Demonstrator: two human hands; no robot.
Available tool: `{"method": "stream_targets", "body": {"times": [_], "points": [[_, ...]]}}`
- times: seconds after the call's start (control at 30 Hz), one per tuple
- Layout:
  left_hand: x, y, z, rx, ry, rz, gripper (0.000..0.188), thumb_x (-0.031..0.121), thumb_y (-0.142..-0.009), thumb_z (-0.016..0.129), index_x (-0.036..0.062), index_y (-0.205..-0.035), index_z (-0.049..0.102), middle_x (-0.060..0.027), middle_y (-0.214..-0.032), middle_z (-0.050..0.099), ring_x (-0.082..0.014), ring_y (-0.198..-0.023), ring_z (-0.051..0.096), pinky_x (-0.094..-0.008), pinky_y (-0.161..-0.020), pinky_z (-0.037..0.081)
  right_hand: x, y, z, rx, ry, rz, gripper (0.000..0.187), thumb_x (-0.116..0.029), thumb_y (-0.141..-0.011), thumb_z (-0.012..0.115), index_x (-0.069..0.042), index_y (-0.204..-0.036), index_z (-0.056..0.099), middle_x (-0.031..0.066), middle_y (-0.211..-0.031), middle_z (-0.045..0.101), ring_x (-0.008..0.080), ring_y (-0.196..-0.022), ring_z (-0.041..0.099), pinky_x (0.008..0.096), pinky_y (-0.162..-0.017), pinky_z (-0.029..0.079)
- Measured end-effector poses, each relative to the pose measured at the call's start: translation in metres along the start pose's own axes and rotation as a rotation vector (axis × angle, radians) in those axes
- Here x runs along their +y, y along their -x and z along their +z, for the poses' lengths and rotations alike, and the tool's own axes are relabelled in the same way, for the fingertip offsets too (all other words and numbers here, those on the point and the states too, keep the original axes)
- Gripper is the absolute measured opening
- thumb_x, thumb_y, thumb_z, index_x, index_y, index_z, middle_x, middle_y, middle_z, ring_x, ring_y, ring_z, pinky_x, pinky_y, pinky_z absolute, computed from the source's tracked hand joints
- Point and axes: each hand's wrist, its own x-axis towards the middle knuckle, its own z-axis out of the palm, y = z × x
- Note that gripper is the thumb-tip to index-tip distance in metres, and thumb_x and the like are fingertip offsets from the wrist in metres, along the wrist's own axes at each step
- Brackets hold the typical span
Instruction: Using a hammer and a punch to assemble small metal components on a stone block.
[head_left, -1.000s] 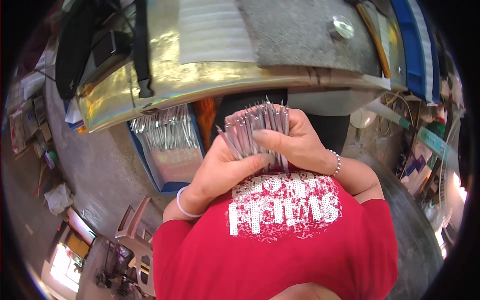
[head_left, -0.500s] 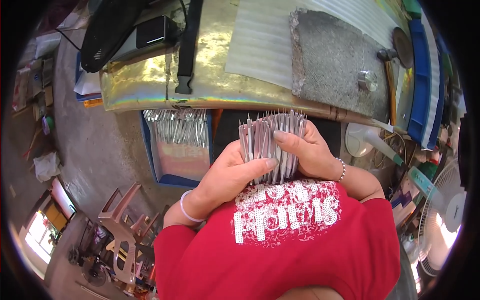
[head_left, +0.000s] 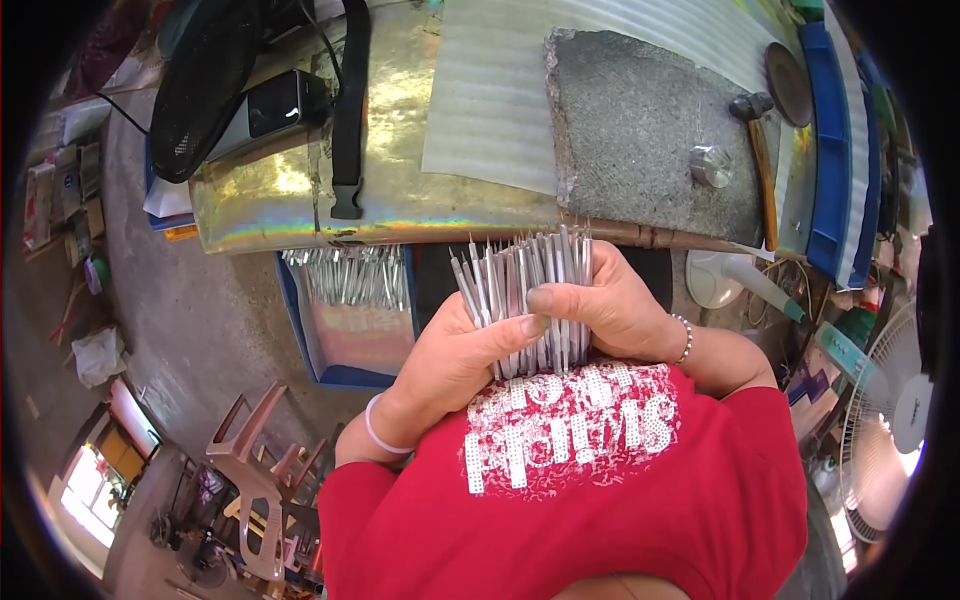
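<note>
Both my hands are wrapped round one thick bundle of thin silvery metal rods with pointed upper ends. The bundle stands roughly upright against my red shirt, just off the table's near edge. My left hand grips its left side, thumb laid across the front. From the right, my right hand closes on it, with its thumb pressed over the rods near the left thumb. The other fingers are mostly hidden behind the bundle. More rods of this kind lie in a blue tray left of my hands, below the table edge.
On the gold-coloured tabletop are a grey stone slab, a round metal piece, a hammer and a black strap. A plastic chair stands at lower left. A fan is at the right.
The view has shifted a little. My hands still hold the bundle, whose left-hand rods now fan out and lean further left.
</note>
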Motion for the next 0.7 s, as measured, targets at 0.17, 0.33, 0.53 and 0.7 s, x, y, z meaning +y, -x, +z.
{"method": "stream_targets", "body": {"times": [0.17, 0.33, 0.53, 0.7], "points": [[0.007, -0.004, 0.003, -0.013, 0.045, -0.049, 0.031, 0.009, -0.088, 0.06, 0.0013, -0.117, 0.053, -0.0043, -0.103, 0.061, -0.0112, -0.093, 0.059, -0.0273, -0.083, 0.047, -0.005, 0.002, -0.001, -0.006, 0.015, -0.047, 0.018, -0.012, -0.091, 0.056, -0.002, -0.107, 0.06, 0.0001, -0.096, 0.063, 0.0045, -0.084, 0.057, 0.0235, -0.074, 0.049], [0.009, 0.001, 0.009, -0.029, 0.045, -0.078, 0.032, 0.007, -0.088, 0.058, 0.0008, -0.119, 0.051, -0.0058, -0.105, 0.061, -0.0124, -0.094, 0.059, -0.0284, -0.083, 0.048, -0.012, 0.008, -0.002, -0.054, 0.109, -0.044, 0.023, -0.016, -0.095, 0.052, -0.002, -0.113, 0.056, -0.0012, -0.099, 0.061, 0.0033, -0.087, 0.053, 0.0227, -0.076, 0.046], [0.009, 0.008, 0.012, -0.001, 0.001, -0.019, 0.033, 0.006, -0.088, 0.058, 0.0002, -0.12, 0.051, -0.0049, -0.107, 0.06, -0.0115, -0.096, 0.058, -0.0275, -0.086, 0.046, -0.01, 0.007, 0.002, -0.104, 0.131, -0.088, 0.023, -0.019, -0.095, 0.051, -0.002, -0.11, 0.059, -0.0018, -0.097, 0.061, 0.0027, -0.087, 0.053, 0.022, -0.076, 0.045], [0.006, 0.011, 0.01, 0.016, -0.02, -0.027, 0.032, 0.006, -0.088, 0.059, 0.0, -0.118, 0.052, -0.0049, -0.107, 0.061, -0.0116, -0.096, 0.058, -0.0281, -0.085, 0.046, -0.008, 0.007, 0.005, -0.068, 0.097, -0.052, 0.022, -0.022, -0.095, 0.054, -0.004, -0.104, 0.062, -0.0035, -0.09, 0.063, 0.0006, -0.079, 0.053, 0.0197, -0.068, 0.046]]}}
